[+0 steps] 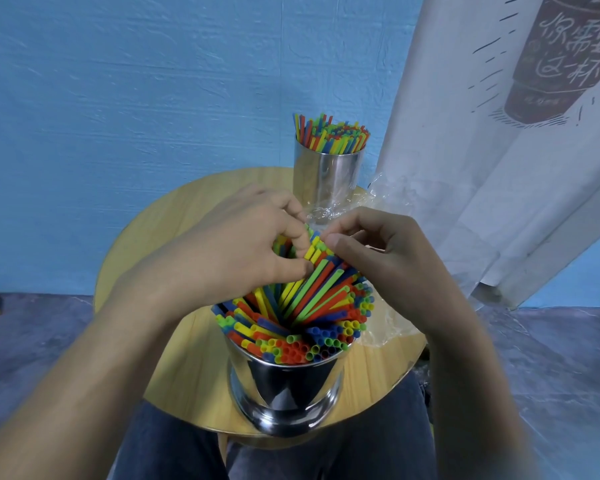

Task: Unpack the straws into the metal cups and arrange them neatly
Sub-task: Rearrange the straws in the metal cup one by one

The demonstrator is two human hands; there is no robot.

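I see the near cup [284, 386] close to the front edge of the table [194, 375], with straws [291, 327] packed to its rim. Above it, the left hand [236, 247] and right hand [378, 258] pinch the leaning straw tips with curled fingers. Bare wood lies at left. The far cup [328, 178] stands beyond, near the back edge.

Near cup [284, 386] and far cup [328, 178] were polished metal, mirror-glossy. Straws [312, 299] were smooth plastic, fairly matt. Table top [194, 368] was smooth wood-grain, satin. Wrapper [385, 327] was clear, crinkled, glossy film. Wall [118, 98] was rough, matt paint.
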